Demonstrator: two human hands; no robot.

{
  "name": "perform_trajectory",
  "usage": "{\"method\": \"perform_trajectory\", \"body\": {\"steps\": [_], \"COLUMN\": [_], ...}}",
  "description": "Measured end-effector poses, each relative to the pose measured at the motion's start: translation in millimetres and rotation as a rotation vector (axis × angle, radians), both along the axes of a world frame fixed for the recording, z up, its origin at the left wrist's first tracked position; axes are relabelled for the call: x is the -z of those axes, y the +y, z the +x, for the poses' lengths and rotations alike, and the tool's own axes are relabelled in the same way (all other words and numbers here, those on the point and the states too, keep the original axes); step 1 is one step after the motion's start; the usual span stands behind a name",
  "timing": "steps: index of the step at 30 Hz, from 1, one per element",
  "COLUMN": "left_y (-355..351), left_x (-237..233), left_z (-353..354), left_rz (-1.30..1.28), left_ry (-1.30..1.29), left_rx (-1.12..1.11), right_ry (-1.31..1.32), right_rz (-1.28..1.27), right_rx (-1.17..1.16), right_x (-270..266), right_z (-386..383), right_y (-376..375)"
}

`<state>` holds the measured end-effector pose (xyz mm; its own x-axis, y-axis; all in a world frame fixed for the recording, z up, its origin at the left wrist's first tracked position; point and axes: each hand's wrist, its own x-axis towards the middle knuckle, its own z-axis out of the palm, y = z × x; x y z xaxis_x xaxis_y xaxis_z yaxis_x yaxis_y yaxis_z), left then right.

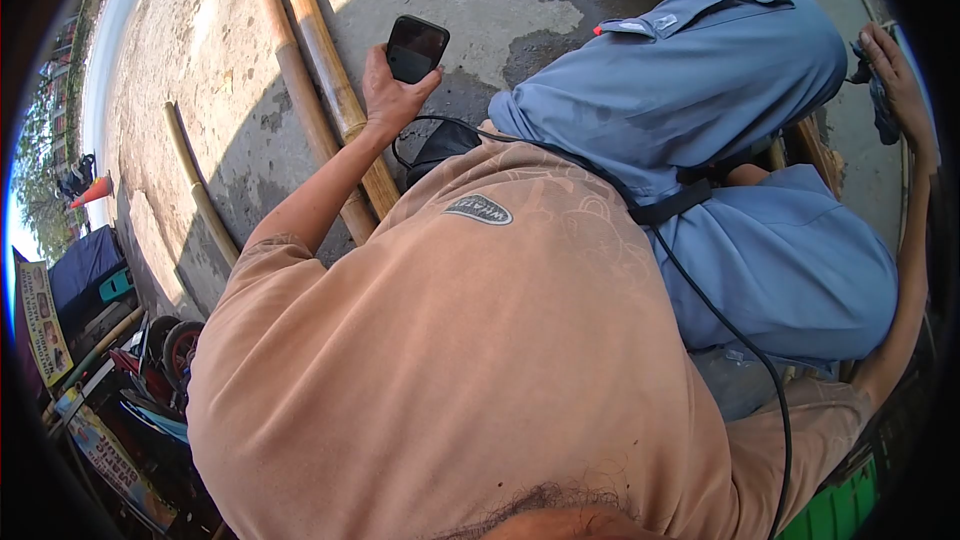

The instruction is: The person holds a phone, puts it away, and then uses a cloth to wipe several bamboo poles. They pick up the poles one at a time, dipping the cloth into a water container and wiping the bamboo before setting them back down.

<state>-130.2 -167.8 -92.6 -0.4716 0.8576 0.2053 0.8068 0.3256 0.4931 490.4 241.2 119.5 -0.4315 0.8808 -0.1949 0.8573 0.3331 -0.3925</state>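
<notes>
Phone (417,48), likely light, stiff, slick and breakable, is best held by its sides. The left hand (392,95) clasps its lower end over the bamboo poles (318,80); the right hand (900,75) clutches a dark cloth (882,110).

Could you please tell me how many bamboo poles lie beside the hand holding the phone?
3: two thick poles side by side under the left hand with the phone, one thinner pole farther left. Others may hide under the legs.
</notes>
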Motion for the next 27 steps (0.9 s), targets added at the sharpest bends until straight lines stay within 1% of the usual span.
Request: {"method": "perform_trajectory", "body": {"steps": [4, 8, 11, 13, 15, 17, 20, 23, 24, 27], "left_y": [1, 2, 5, 12, 21, 30, 54, 64, 66, 70], "left_x": [-5, -6, -14, -18, -26, -21, -49, -48, -49, -47], "left_z": [4, 5, 0, -7, -1, -1, 5, 0, 0, 3], "left_rz": [-0.024, -0.052, -0.182, -0.350, -0.493, -0.621, -0.928, -1.066, -1.060, -0.814], "left_ry": [-0.006, -0.021, -0.204, -0.193, -0.295, -0.201, -0.032, -0.228, -0.375, -0.413], "left_rx": [0.007, 0.004, 0.122, 0.416, 0.707, 0.763, 0.913, 1.082, 1.094, 1.214], "right_ry": [-0.053, -0.027, 0.019, -0.016, -0.016, -0.030, -0.050, -0.029, -0.028, -0.055], "right_rz": [-0.031, -0.015, 0.022, -0.011, 0.000, -0.003, -0.014, 0.015, 0.020, 0.041], "right_rx": [-0.011, -0.011, 0.014, 0.011, 0.023, 0.026, 0.035, 0.025, 0.019, 0.024], "right_x": [-7, -3, 1, -5, -3, -5, -10, -4, -3, 5], "right_z": [-7, -2, 1, -4, -5, -7, -8, 6, 11, 25], "right_y": [-2, 1, -2, -5, -5, -5, -13, -5, -3, 3]}}
